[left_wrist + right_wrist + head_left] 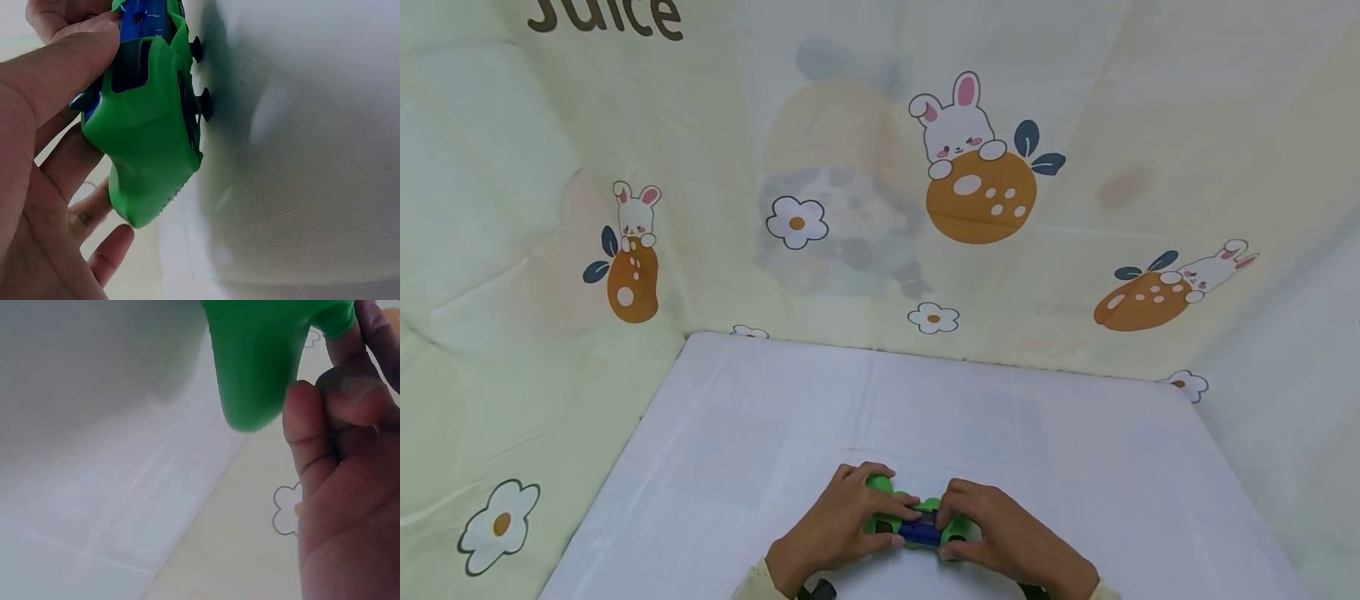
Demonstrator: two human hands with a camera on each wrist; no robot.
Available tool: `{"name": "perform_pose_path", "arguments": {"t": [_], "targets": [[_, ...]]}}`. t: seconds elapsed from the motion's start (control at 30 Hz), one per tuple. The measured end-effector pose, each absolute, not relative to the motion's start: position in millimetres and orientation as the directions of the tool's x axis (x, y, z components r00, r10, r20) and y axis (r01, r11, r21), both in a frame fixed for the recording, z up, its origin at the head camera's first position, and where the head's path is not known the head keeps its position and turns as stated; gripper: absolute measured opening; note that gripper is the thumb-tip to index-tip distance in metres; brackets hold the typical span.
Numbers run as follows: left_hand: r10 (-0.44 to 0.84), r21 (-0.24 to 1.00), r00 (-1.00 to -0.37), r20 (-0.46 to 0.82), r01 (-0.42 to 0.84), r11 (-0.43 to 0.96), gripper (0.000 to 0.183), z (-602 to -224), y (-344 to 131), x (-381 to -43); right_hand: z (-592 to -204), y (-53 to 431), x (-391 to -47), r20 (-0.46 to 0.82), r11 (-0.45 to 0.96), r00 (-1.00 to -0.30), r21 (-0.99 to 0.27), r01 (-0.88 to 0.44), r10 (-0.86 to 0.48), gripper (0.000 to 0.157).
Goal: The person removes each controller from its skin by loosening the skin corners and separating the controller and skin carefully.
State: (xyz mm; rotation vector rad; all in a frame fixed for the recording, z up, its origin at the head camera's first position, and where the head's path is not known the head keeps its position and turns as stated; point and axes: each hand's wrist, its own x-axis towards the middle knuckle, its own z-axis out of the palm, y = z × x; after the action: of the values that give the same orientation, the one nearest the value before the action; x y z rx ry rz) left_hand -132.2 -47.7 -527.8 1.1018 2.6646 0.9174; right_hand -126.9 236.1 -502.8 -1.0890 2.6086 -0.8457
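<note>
A blue game controller (917,532) with a green rubbery cover (144,125) on it is held low over the white table, near its front. Its dark thumbsticks (204,103) point down at the tabletop in the left wrist view. My left hand (835,521) grips one end, the thumb on the port edge and fingers round the back. At the other end my right hand (1000,529) pinches the controller and cover with curled fingers. In the right wrist view the cover's grip end (256,375) hangs beside those fingers. Part of the blue back shows between both hands.
The white table (865,408) spreads out behind and beside the hands. Cream cloth walls (722,275) printed with rabbits, oranges and flowers rise at the back and both sides. Black wrist straps (820,590) show at the bottom edge.
</note>
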Motion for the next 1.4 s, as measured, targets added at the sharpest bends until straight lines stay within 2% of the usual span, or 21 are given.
{"name": "perform_pose_path", "arguments": {"t": [0.17, 0.33, 0.6, 0.87, 1.1, 1.3, 1.4], "targets": [[0.672, 0.576, -0.731, 0.114, 0.600, 0.555, 0.040, -528, -47, -133, -493, 237, -131, -0.089, 0.635, -0.700, -0.513, -0.578, -0.709, 0.033], [0.675, 0.566, -0.730, 0.109, 0.604, 0.561, 0.041, -528, -47, -133, -484, 231, -135, -0.163, 0.674, -0.678, -0.415, -0.612, -0.716, 0.039], [0.685, 0.565, -0.722, 0.094, 0.605, 0.560, 0.042, -528, -46, -135, -486, 226, -144, -0.238, 0.654, -0.639, -0.509, -0.559, -0.731, 0.043], [0.672, 0.485, -0.733, 0.104, 0.627, 0.609, 0.069, -532, -44, -133, -488, 229, -146, -0.203, 0.607, -0.619, -0.566, -0.558, -0.759, 0.041], [0.679, 0.511, -0.730, 0.073, 0.612, 0.603, 0.066, -532, -46, -137, -490, 235, -142, -0.072, 0.532, -0.619, -0.595, -0.603, -0.782, 0.041], [0.698, 0.554, -0.713, 0.066, 0.607, 0.569, 0.061, -533, -51, -139, -490, 239, -143, -0.095, 0.543, -0.613, -0.583, -0.604, -0.784, 0.049], [0.698, 0.569, -0.712, 0.078, 0.607, 0.555, 0.059, -532, -53, -139, -491, 239, -144, -0.075, 0.540, -0.621, -0.581, -0.609, -0.780, 0.047]]}}
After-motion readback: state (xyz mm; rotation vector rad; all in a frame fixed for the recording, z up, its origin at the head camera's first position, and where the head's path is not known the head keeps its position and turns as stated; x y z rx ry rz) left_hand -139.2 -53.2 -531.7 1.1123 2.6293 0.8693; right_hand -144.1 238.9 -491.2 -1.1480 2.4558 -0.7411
